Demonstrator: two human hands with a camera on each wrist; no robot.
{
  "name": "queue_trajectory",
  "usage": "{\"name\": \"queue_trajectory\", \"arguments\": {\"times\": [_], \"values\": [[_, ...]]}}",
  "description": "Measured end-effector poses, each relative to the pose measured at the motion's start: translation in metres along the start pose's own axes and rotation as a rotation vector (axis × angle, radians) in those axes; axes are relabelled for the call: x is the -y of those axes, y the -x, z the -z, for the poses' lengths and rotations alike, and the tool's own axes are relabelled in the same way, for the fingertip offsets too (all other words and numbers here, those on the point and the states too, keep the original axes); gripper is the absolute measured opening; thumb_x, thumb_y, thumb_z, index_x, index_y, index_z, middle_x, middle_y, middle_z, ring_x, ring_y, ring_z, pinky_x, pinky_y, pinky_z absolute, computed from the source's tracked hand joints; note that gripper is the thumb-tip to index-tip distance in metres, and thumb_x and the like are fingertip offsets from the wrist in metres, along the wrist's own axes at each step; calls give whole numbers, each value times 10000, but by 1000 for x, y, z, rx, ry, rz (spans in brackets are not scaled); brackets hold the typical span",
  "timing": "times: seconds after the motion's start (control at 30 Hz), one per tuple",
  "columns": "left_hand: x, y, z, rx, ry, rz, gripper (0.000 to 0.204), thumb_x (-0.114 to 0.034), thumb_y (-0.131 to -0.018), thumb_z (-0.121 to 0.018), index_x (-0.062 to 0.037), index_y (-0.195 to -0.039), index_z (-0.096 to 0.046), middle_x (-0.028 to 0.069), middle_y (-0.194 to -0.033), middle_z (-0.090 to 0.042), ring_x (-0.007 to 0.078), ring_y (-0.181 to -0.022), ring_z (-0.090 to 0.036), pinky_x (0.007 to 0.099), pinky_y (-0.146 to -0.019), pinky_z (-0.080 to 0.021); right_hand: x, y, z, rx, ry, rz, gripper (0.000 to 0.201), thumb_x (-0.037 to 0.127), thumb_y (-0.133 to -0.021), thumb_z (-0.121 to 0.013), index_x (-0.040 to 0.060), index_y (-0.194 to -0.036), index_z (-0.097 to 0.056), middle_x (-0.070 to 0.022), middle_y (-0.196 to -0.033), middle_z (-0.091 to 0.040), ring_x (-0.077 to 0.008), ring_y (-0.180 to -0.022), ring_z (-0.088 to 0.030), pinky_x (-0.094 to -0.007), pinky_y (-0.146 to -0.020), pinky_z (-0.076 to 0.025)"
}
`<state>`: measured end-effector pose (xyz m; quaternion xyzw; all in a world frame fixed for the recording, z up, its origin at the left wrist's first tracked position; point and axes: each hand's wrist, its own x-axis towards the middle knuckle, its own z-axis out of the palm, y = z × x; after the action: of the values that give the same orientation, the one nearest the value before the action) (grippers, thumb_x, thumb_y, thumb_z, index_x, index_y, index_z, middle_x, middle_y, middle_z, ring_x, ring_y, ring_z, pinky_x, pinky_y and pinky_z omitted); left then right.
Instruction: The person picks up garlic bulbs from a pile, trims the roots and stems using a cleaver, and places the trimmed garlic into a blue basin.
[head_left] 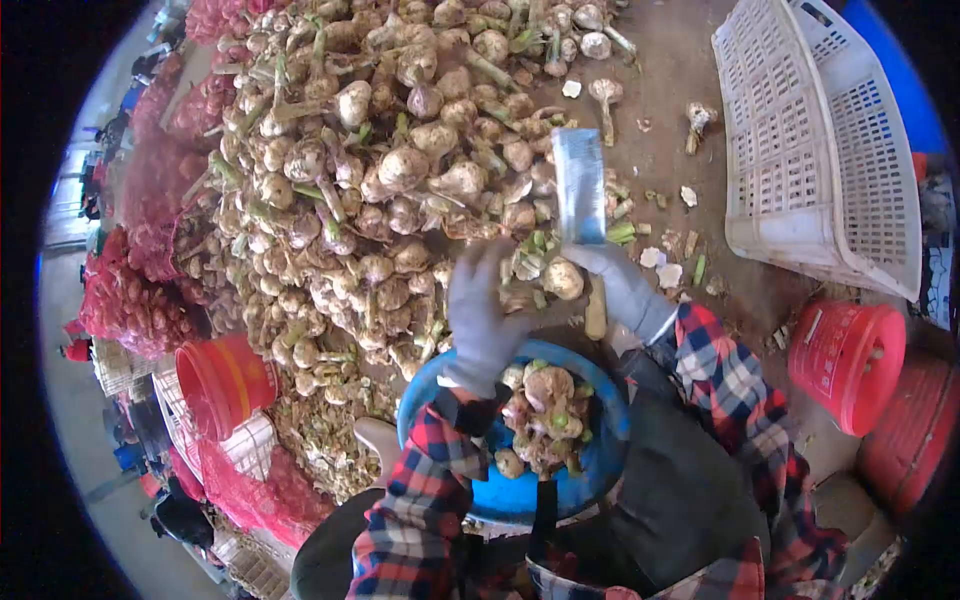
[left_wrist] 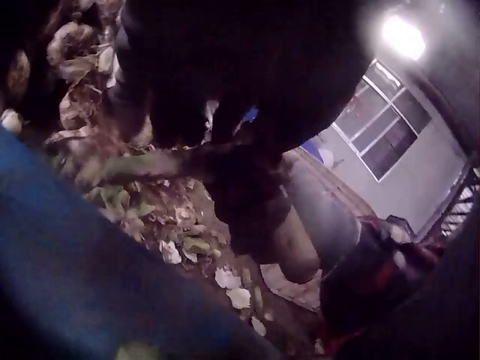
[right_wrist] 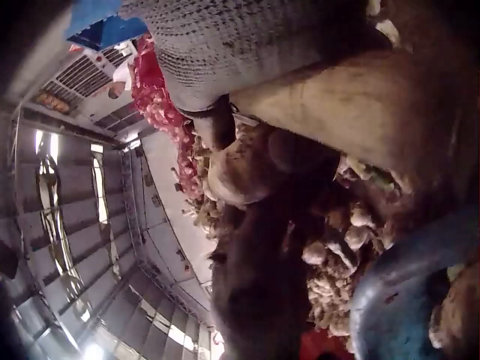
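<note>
My right hand, in a grey knit glove, grips a knife by its wooden handle. The broad, flat metal blade points away over the garlic pile. A pale garlic bulb lies right beside the right thumb and the handle; in the right wrist view this bulb sits close under the gloved finger. Left of it is my gloved left hand, blurred, its fingers reaching forward and its thumb spread. Below the hands, a blue basin contains trimmed garlic bulbs. The left wrist view is dark.
A large heap of garlic spreads ahead and left. Red mesh sacks and a red bucket stand at the left. White plastic crates and another red bucket are at the right. Cut scraps litter the ground.
</note>
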<state>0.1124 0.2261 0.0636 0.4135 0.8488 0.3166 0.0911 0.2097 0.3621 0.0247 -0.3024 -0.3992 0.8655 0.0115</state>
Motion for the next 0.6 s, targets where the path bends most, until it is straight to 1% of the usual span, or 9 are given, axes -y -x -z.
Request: {"name": "queue_trajectory", "arguments": {"times": [0.03, 0.07, 0.17, 0.3, 0.37, 0.43, 0.47, 0.57, 0.6], "values": [[9, 5, -7, -178, 84, 66, 443, -110, -684, -580, -42, -1101, -445, 119, -1057, -466, 256, -964, -469, 338, -827, -385, 0, -1, 0, -60, 48, 135, 275, 241, -741, -569, 9, -888, -573, -32, -786, -582, -98, -708, -541, -225, -658, -429], [23, 14, -21, -132, 550, 420, 368, -118, -740, -542, -39, -1089, -455, 94, -1100, -461, 245, -990, -456, 336, -849, -372, 0, -1, 0, -126, 149, 168, 279, 246, -719, -593, 23, -886, -580, -29, -811, -586, -94, -738, -540, -238, -692, -431], [23, 17, -22, -9, 466, 314, 355, -145, -739, -552, -25, -1061, -466, 89, -1029, -500, 229, -930, -490, 332, -806, -394, 4, 0, -6, -25, 604, 90, 281, 280, -700, -613, 69, -884, -594, -23, -833, -597, -108, -746, -548, -244, -719, -426], [23, 23, -23, 264, 291, 107, 347, -199, -735, -572, 4, -1004, -488, 81, -887, -578, 199, -811, -559, 326, -722, -440, 16, 1, -8, 157, 774, 216, 240, 246, -653, -635, 117, -852, -602, -30, -856, -608, -130, -765, -572, -256, -741, -432], [45, 25, -35, 223, 421, 42, 325, -187, -706, -598, 6, -955, -521, 43, -763, -602, 186, -687, -571, 311, -626, -453, 23, -2, -4, 156, 890, 250, 213, 259, -688, -560, 109, -833, -603, -65, -878, -606, -178, -797, -579, -305, -750, -439], [33, 22, -20, 278, 898, 667, 304, -145, -681, -619, 10, -930, -540, 42, -766, -602, 156, -692, -556, 293, -603, -445, 16, -13, 12, 103, 1628, 143, 252, 273, -725, -455, 116, -864, -595, -101, -906, -596, -243, -821, -573, -357, -757, -434], [26, 21, 2, 532, 843, 711, 317, -216, -676, -632, -14, -911, -566, 24, -737, -601, 130, -665, -536, 285, -610, -442, 4, -22, 32, 121, 1718, 36, 280, 279, -729, -422, 115, -886, -586, -116, -911, -589, -263, -825, -566, -372, -759, -430], [1, 38, 46, 919, 677, 290, 394, -297, -688, -604, -52, -988, -535, 59, -745, -605, 179, -701, -562, 317, -629, -450, -15, -15, 79, -80, 1773, -146, 324, 287, -701, -435, 106, -938, -562, -136, -894, -587, -277, -810, -567, -374, -744, -433], [3, 31, 55, 912, 671, 292, 394, -297, -688, -604, -52, -988, -535, 59, -745, -605, 179, -701, -562, 317, -629, -450, -15, -13, 80, -75, 1772, -137, 324, 287, -701, -435, 106, -938, -562, -136, -894, -587, -277, -810, -567, -374, -744, -433]]}}
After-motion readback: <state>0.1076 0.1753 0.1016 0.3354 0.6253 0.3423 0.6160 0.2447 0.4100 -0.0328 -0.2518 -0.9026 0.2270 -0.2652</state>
